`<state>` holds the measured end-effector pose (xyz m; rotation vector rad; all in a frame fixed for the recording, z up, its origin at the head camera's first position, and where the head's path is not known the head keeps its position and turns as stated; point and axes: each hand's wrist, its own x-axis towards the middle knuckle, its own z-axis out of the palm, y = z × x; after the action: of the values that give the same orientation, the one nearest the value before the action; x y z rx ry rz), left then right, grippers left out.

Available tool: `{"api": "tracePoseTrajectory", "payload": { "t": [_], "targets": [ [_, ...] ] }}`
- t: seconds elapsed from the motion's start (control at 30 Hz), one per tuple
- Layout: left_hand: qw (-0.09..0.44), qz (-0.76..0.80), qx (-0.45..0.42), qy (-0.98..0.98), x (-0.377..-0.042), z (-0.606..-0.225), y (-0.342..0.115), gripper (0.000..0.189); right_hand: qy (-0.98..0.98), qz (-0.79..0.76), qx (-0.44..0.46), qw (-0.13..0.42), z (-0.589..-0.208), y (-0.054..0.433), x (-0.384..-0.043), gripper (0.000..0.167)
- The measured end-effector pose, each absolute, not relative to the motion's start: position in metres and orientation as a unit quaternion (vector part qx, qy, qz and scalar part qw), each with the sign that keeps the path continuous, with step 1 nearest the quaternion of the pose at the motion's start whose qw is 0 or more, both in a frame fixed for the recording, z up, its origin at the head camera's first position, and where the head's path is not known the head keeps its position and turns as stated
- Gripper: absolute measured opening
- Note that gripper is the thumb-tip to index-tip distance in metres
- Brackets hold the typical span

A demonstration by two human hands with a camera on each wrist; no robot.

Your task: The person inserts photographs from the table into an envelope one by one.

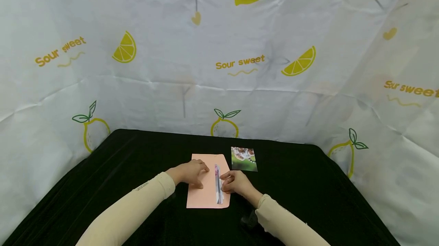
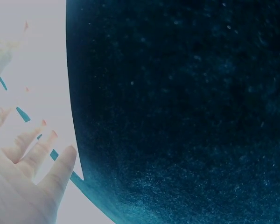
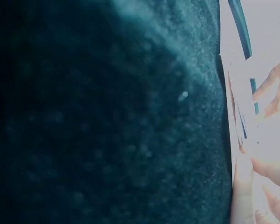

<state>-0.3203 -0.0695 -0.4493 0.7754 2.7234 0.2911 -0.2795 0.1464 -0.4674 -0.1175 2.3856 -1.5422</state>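
Observation:
A pink envelope (image 1: 202, 198) lies flat on the dark cloth, its side with angled corners to the right. Near that side, a narrow strip of printed photos (image 1: 218, 196) shows against the pink, with white edges beside it. My right hand (image 1: 240, 184) pinches the strip's right edge between thumb and fingers; in the right wrist view the fingers (image 3: 268, 172) are overexposed. On the envelope's left part rests my left hand (image 1: 188, 172), fingers spread and slightly bent. Just beyond the right hand lies a tiger photo (image 1: 244, 164) with a green background.
Black cloth (image 1: 147, 147) covers the table. A small dark object (image 1: 249, 221) sits near the right forearm, too dim to identify. Behind the table hangs a white curtain (image 1: 164, 97) with lemon prints.

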Motion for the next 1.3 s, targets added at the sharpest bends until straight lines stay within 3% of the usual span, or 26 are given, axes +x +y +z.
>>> {"api": "tracePoseTrajectory", "payload": {
  "t": [0.37,0.57,0.8,1.3],
  "targets": [
    [0.146,0.097,0.265,0.948,-0.317,-0.445,-0.068,0.057,0.779,-0.610,-0.064,0.133,-0.443,0.183,-0.285,0.046],
    [0.149,0.101,0.267,0.947,-0.318,-0.445,-0.068,0.056,0.796,-0.599,-0.027,0.080,-0.430,0.220,-0.303,0.049],
    [0.158,0.105,0.260,0.947,-0.316,-0.443,-0.068,0.056,0.816,-0.575,0.036,0.051,-0.440,0.246,-0.321,0.050],
    [0.147,0.103,0.268,0.947,-0.318,-0.446,-0.069,0.056,0.843,-0.523,0.107,0.068,-0.456,0.241,-0.348,0.053]
  ]
}}
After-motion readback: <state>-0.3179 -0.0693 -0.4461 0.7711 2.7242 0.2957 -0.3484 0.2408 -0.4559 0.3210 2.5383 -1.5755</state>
